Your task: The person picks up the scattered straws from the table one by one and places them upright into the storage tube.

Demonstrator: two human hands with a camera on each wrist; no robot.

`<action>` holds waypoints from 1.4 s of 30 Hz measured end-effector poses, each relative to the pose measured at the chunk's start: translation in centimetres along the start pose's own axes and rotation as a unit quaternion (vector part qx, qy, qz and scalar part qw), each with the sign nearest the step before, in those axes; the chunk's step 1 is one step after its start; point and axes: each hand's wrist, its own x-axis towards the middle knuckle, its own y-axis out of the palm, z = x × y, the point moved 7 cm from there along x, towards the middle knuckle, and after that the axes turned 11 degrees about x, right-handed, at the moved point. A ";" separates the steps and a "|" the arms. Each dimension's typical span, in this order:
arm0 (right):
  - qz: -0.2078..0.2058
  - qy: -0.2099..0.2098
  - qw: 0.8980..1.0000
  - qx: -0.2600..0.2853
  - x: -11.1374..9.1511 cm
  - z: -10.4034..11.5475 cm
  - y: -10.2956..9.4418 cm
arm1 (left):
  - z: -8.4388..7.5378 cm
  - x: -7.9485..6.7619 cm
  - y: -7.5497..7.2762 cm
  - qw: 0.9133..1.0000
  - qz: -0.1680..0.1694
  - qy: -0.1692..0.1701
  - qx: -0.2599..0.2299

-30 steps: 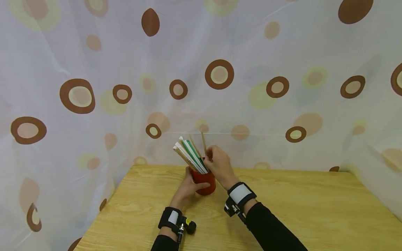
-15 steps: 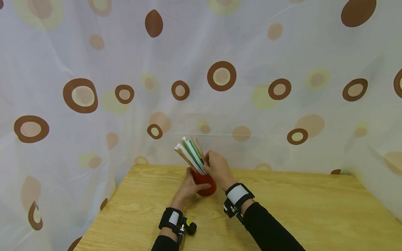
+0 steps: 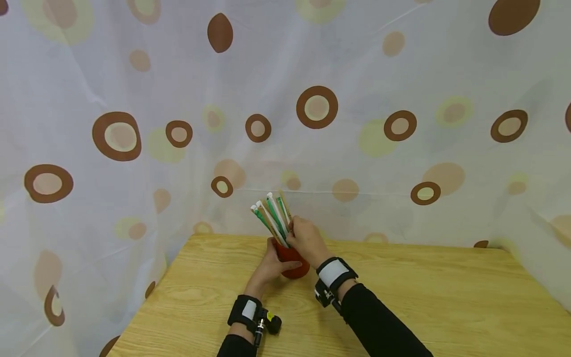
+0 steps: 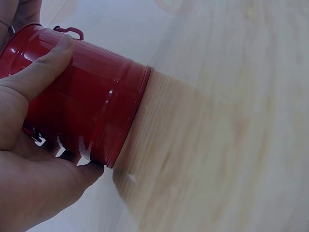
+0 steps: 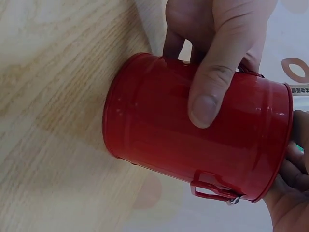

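Note:
A small red metal pail with loop lugs on its sides stands near the back of the wooden table. My left hand grips it, the thumb lying across the red wall in both wrist views. Out of the pail lean several long paper-wrapped straws in white, green and tan, fanned toward the left. Over the rim, my right hand pinches at the straws on the right side of the bunch. Its fingertips are partly hidden there; in the right wrist view only a bit of that hand shows beside the rim.
The wooden table reaches to a patterned curtain close behind the pail. Cameras are strapped to both wrists, the left one hanging low over the tabletop.
The tan straw that stuck up apart in my right hand now stands with the bunch. The straws have spread and shifted slightly to the right. My left hand keeps its grip on the pail.

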 end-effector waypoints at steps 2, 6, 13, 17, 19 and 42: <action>0.006 0.003 1.000 -0.010 0.2 0.0 0.1 | 0.0 0.0 0.0 1.000 0.000 -0.002 0.000; 0.017 0.003 0.999 -0.027 0.4 0.1 0.3 | 0.0 0.0 0.1 1.000 0.001 -0.006 -0.002; 0.044 0.047 0.997 -0.040 0.6 -0.2 1.0 | -0.1 0.0 0.3 1.000 0.001 -0.005 -0.002; 0.054 0.063 0.995 -0.055 0.5 -0.2 0.9 | -0.3 0.1 0.5 1.000 -0.001 -0.007 0.004; 0.058 0.063 0.995 -0.060 0.5 -0.1 0.7 | -0.3 0.1 0.6 1.000 0.001 -0.007 0.006; -0.023 -0.015 1.000 0.001 -6.8 -1.3 -5.5 | 0.0 0.2 0.5 1.000 0.000 -0.005 -0.001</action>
